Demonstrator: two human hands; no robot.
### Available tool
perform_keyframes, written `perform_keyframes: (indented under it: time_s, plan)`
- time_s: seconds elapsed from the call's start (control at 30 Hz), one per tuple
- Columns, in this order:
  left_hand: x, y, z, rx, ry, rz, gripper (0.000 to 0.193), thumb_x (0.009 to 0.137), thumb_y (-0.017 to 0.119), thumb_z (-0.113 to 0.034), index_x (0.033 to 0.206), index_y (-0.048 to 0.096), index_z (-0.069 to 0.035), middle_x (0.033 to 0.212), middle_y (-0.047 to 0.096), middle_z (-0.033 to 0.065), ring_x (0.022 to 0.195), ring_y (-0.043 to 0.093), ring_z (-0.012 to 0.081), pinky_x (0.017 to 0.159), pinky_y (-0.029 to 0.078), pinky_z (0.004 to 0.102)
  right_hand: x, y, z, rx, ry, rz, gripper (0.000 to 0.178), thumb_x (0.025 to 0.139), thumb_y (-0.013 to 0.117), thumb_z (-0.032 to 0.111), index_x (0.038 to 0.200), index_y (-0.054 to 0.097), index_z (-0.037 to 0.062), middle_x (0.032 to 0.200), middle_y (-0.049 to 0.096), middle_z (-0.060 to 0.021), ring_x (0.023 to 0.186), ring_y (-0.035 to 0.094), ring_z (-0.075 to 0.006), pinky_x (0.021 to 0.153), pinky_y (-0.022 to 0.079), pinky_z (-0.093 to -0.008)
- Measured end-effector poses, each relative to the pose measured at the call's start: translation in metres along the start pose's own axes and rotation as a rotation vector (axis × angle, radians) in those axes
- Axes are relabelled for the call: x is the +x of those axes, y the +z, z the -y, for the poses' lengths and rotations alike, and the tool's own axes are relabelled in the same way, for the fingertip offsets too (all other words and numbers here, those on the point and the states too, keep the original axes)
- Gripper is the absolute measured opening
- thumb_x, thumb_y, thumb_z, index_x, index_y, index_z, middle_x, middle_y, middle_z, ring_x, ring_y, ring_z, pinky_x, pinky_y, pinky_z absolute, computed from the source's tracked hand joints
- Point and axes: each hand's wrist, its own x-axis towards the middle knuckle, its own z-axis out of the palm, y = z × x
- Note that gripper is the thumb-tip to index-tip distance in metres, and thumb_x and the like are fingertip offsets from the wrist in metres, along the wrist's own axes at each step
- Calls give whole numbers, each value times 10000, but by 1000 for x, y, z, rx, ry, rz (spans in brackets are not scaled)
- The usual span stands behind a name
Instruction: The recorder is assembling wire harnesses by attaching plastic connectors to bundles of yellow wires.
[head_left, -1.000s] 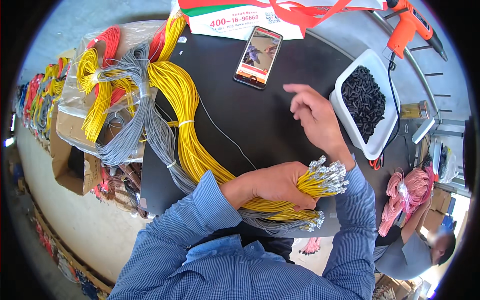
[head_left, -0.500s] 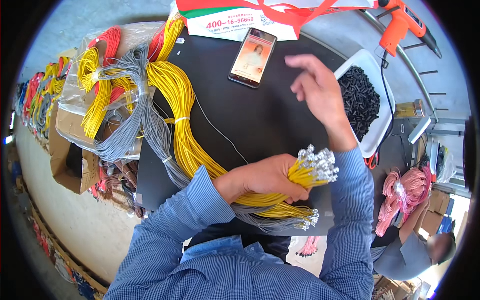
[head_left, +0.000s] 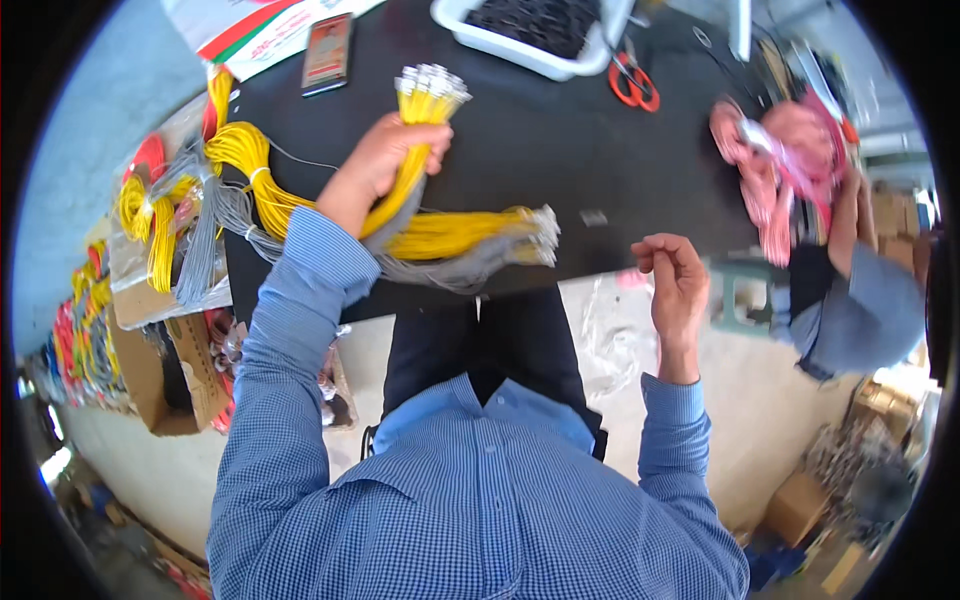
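My left hand point(head_left: 395, 155) is closed round a bundle of yellow wires point(head_left: 408, 180) over the table. White and silvery connector ends point(head_left: 430, 88) fan out above the fist. Below it, a second yellow bundle point(head_left: 455, 235) lies along the near table edge with grey wires point(head_left: 450, 268) beside it, their tips pointing right. The yellow strands run back left to a tied hank point(head_left: 245, 160). My right hand point(head_left: 680, 285) hangs off the near edge at the right, fingers loosely bent and slightly apart, with nothing visible in them.
At the far side stand a white tray point(head_left: 575, 68) of short black pieces and red-handled scissors point(head_left: 632, 85). A phone point(head_left: 327, 55) lies near a printed bag point(head_left: 260, 35). To the right, a co-worker point(head_left: 865, 285) reaches to pink wire hanks point(head_left: 765, 180). An open carton point(head_left: 200, 370) is at left.
The view has turned right. My right hand has left the area beside the phone for a place off the table's near edge. My left hand still grips the yellow wires, now more upright.
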Motion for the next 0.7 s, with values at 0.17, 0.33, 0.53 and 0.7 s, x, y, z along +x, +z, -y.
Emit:
perform_keyframes:
  time_s: [0.17, 0.33, 0.53, 0.7]
  plan:
    - [7, -3, 9, 177, 80, -27, 185, 881, 761, -151, 972, 665, -22, 775, 626, 37, 629, 591, 137, 616, 493, 291, -101, -19, -49, 284, -71, -134, 250, 827, 395, -155, 771, 590, -7, 889, 686, -124, 786, 609, -167, 736, 498, -287]
    - [11, 13, 15, 611, 145, -278, 162, 909, 721, -135, 991, 630, -29, 759, 619, 44, 616, 602, 139, 560, 507, 288, -192, -17, -77, 307, -69, -140, 249, 771, 400, -161, 776, 593, -4, 841, 697, -85, 752, 615, -143, 689, 496, -276]
    - [19, 22, 27, 843, 235, -578, 140, 910, 712, -114, 1003, 636, -43, 720, 622, 26, 547, 589, 116, 464, 471, 263, -264, -37, -120, 317, 63, -292, 203, 820, 467, -100, 817, 649, -9, 795, 713, -83, 700, 642, -139, 657, 518, -283]
    - [9, 38, 29, 636, 265, -438, 194, 905, 747, -127, 1031, 629, -38, 761, 631, 50, 610, 611, 140, 547, 512, 278, -286, -69, -147, 330, 258, -234, 225, 866, 437, -46, 898, 655, -2, 901, 720, -75, 754, 641, -117, 693, 551, -276]
